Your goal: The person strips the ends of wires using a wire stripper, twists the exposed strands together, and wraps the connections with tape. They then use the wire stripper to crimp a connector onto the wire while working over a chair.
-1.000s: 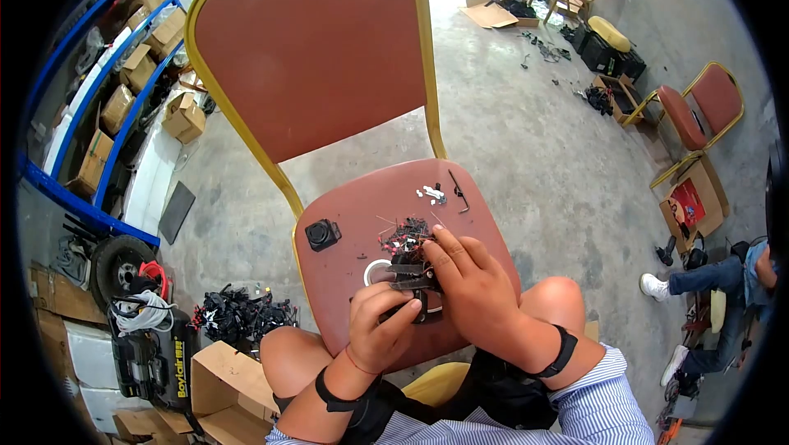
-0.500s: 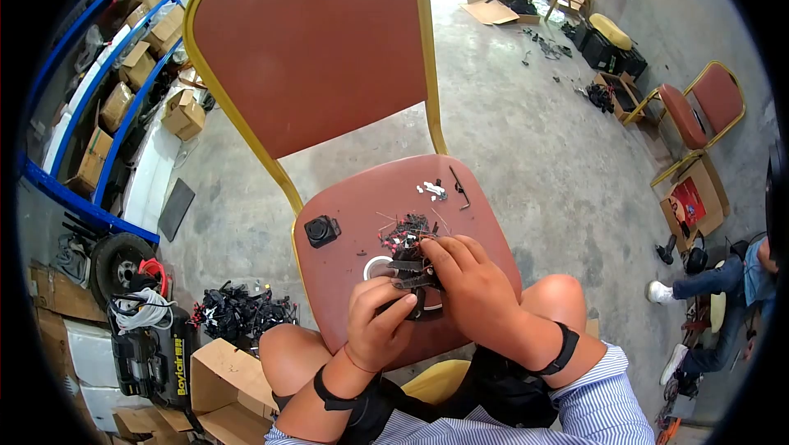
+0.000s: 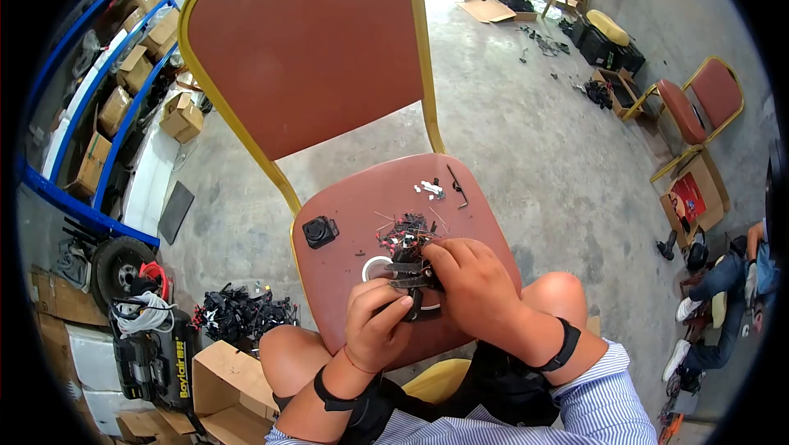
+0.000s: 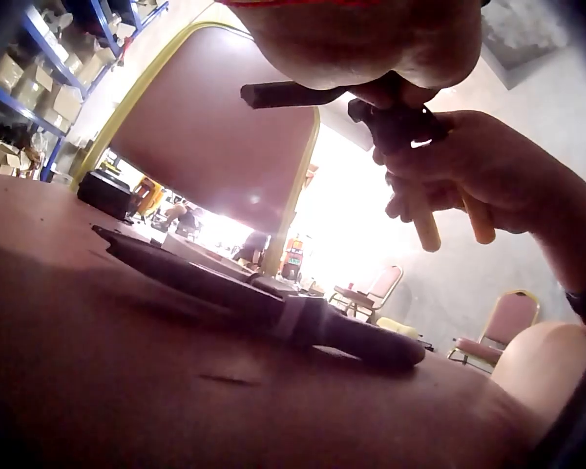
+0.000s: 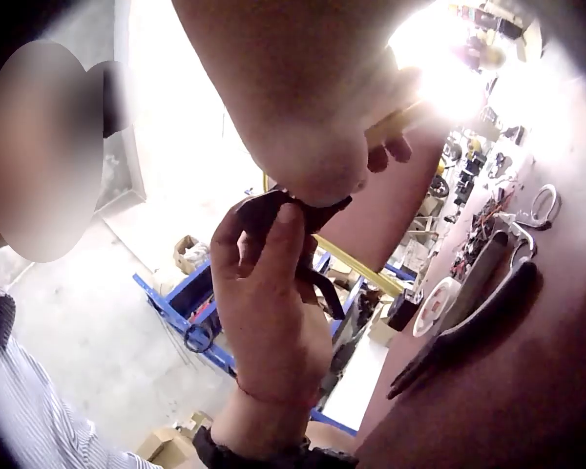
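Both hands meet low over the front of a red chair seat (image 3: 345, 305). My left hand (image 3: 374, 320) pinches a small black part (image 4: 291, 95) between thumb and fingers; one curved arm of it sticks out. Against this part, my right hand (image 3: 483, 287) grips a tool with two yellow handles (image 4: 426, 227), its working end hidden by the fingers. Under the hands a long dark two-armed tool (image 5: 498, 315) lies on the seat, beside a white ring (image 5: 436, 305). Just beyond is a heap of black and red bits with thin wires (image 3: 403, 233).
A square black block (image 3: 319, 232) sits at the seat's left. White scraps (image 3: 430, 190) and a hex key (image 3: 459, 190) lie toward the back. The chair's backrest (image 3: 304, 59) rises beyond. On the floor stand a cardboard box (image 3: 234, 371) and a black pile (image 3: 238, 313).
My right hand's fingers have drawn down and curled in more closely beside the left hand. The left hand has barely moved. A person at the far right has shifted their arm and legs.
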